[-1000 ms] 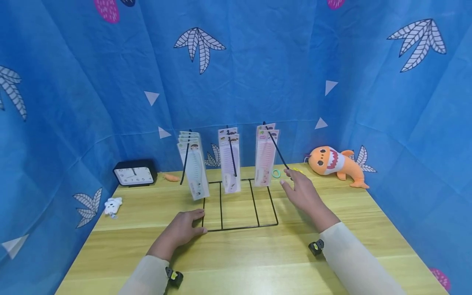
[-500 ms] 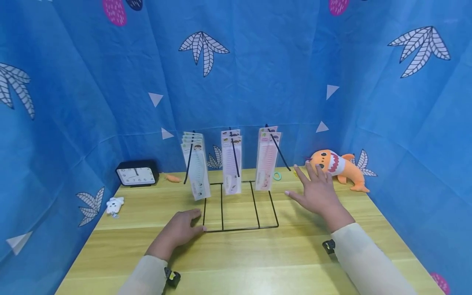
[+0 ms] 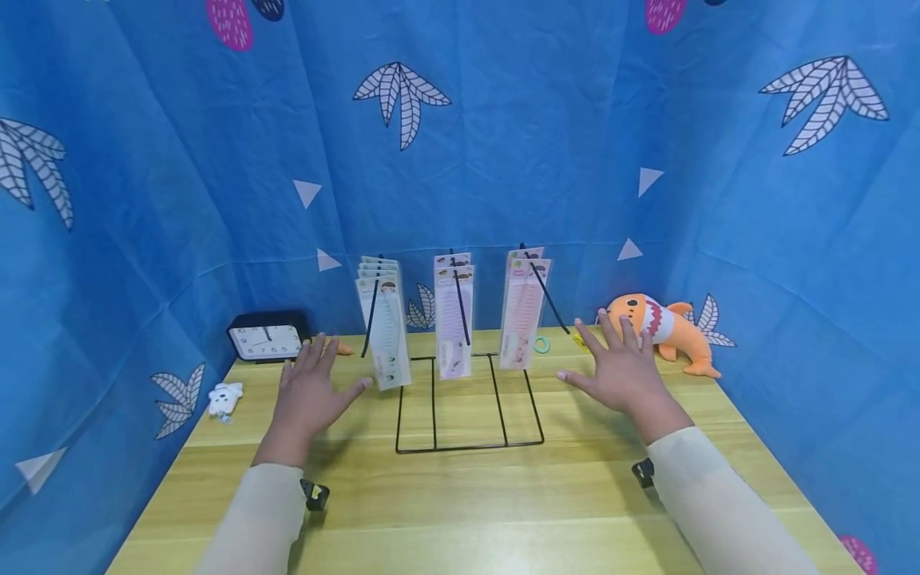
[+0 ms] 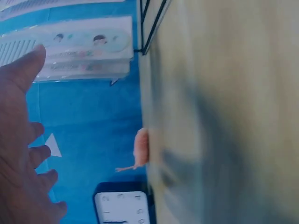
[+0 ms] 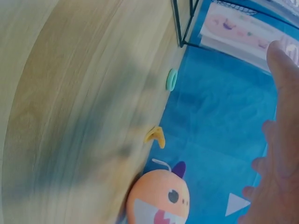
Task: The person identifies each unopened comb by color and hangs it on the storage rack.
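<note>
A black wire display rack (image 3: 467, 399) stands mid-table with three hooks. Each hook carries carded combs: the left cards (image 3: 384, 323) (image 4: 70, 46), the middle cards (image 3: 453, 319), the right pink cards (image 3: 521, 307) (image 5: 243, 30). My left hand (image 3: 309, 391) hovers over the table left of the rack, fingers spread, holding nothing; its thumb is close to the left cards. My right hand (image 3: 621, 367) hovers right of the rack, fingers spread, palm down, holding nothing. Both hands are clear of the rack.
A black clock (image 3: 262, 339) (image 4: 121, 207) and a small orange toy (image 3: 338, 347) (image 4: 140, 149) sit at the back left, a white plush (image 3: 221, 398) at the left edge. An orange shark plush (image 3: 657, 323) (image 5: 161, 198), a green ring (image 3: 541, 344) (image 5: 172, 79) and a yellow clip (image 5: 156, 135) lie back right.
My left hand left the rack's front corner, lifted and moved back-left with fingers spread. My right hand came off the right hook's tip and opened flat beside the rack.
</note>
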`<state>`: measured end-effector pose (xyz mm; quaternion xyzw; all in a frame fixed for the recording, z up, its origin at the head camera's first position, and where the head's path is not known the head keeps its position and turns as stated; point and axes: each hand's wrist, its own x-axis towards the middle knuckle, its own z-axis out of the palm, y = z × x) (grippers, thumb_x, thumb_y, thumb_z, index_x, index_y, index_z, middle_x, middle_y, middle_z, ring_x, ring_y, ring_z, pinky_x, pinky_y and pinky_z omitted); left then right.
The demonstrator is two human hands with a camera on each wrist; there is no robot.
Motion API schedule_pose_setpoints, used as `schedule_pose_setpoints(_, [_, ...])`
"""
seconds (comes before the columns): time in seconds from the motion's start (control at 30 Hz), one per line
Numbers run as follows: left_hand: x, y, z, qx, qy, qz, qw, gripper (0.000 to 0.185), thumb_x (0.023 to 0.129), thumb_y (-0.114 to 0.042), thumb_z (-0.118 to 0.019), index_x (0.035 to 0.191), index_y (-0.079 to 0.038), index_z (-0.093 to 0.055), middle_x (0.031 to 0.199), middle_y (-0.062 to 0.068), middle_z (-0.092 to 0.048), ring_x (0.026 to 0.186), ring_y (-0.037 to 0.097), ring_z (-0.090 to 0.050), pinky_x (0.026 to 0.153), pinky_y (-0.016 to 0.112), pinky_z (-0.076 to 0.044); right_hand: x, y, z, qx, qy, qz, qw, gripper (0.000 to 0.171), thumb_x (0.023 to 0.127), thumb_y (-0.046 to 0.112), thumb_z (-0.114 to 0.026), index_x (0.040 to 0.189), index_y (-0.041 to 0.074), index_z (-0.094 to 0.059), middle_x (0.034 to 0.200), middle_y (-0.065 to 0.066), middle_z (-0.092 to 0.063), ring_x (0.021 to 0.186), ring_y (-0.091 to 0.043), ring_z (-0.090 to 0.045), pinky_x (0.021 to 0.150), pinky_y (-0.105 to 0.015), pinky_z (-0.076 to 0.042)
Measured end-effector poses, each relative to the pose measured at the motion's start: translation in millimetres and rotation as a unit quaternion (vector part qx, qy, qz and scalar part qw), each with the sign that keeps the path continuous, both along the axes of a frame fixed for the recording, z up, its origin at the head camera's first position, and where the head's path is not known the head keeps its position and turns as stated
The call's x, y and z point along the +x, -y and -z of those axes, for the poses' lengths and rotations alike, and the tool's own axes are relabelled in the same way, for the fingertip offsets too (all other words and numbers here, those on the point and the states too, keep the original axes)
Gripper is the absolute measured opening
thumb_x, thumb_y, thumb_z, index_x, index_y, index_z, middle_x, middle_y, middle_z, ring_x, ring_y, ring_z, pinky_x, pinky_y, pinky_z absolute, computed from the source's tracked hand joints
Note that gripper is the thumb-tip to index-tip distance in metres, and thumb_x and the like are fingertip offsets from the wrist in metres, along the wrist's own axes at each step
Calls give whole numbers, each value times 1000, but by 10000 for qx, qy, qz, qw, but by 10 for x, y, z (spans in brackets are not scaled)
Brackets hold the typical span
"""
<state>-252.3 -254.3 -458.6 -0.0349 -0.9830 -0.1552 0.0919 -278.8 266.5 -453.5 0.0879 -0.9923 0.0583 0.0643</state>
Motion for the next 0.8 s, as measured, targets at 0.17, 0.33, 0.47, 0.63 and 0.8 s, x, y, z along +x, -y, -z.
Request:
schedule_pose_setpoints(0.17, [-127, 49, -125, -393, -80, -147, 9991, 114, 96, -78, -63, 177, -14, -14, 183, 22, -7, 167, 56, 0, 129, 84, 0, -22, -11, -5, 13, -45, 25, 10000, 109, 93, 93, -46, 177, 30, -17, 184, -22, -2, 164, -61, 0, 126, -87, 1])
schedule_pose_setpoints(0.33, [-188, 101, -155, -638, 30, -276, 9976, 119, 91, -90, -56, 177, -18, -14, 183, 22, -5, 165, 60, 3, 124, 89, 2, -35, -2, 23, 54, -151, 89, 9998, 107, 92, 93, -48, 176, 32, -20, 184, -22, -4, 164, -62, -2, 125, -89, 1])
schedule_pose_setpoints(0.47, [-208, 113, -140, -707, 125, -331, 9969, 129, 83, -104, -40, 177, -20, -13, 183, 22, -3, 164, 62, 5, 121, 92, 4, -29, -6, 53, 73, -172, 135, 9997, 107, 93, 90, -51, 176, 32, -19, 183, -23, -6, 164, -63, -3, 123, -91, 1])
schedule_pose_setpoints(0.63, [-236, 101, -120, -765, 155, -335, 9964, 131, 81, -107, -37, 177, -22, -13, 183, 22, -2, 164, 61, 7, 120, 92, 6, -1, -11, 50, -10, -48, 168, 9998, 108, 94, 91, -49, 177, 31, -15, 183, -23, -3, 163, -64, 0, 121, -93, 3])
schedule_pose_setpoints(0.8, [-243, 93, -109, -770, 164, -305, 9964, 128, 83, -105, -40, 177, -22, -12, 183, 21, 0, 164, 61, 8, 120, 92, 8, 11, 4, 40, -82, -15, 157, 9998, 109, 94, 91, -48, 177, 31, -13, 183, -23, -1, 163, -64, 2, 120, -92, 8])
